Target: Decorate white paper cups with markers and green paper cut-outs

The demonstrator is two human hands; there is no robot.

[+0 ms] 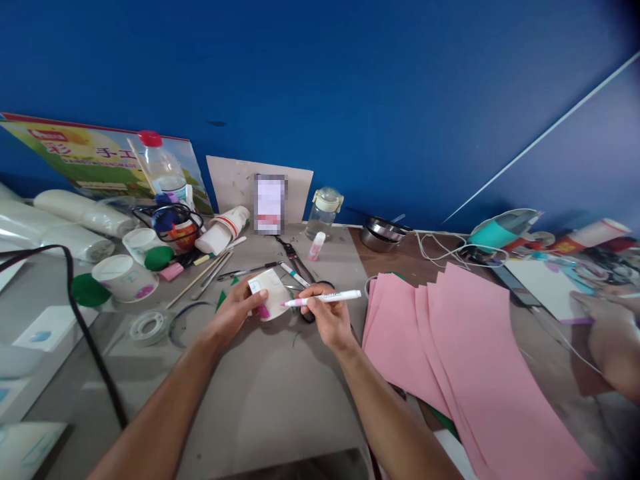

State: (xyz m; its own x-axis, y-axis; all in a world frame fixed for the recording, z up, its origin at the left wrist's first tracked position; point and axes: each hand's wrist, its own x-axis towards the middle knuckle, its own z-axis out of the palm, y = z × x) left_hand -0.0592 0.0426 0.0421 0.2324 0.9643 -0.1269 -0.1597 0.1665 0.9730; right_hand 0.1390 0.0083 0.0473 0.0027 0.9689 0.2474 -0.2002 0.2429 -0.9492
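Observation:
My left hand [246,301] is closed around a white paper cup [270,293], held tilted above the grey table. The cup bears a magenta patch low down and faint blue line marks. Between the fingers of my right hand [327,317] is a white marker [330,297] with a pink tip, pointing left at the cup. The tip is close to the cup's wall; whether it touches I cannot tell. Just behind my right hand lie scissors [305,315], partly covered by it, and a second marker [294,274].
Pink paper sheets [465,347] lie to the right. At the left stand decorated paper cups [126,279] beside a tape roll [149,327]. A phone [270,204] with a blurred screen, a glass jar [324,212] and a metal bowl [383,235] line the blue wall. Another person's hand [613,333] is at far right.

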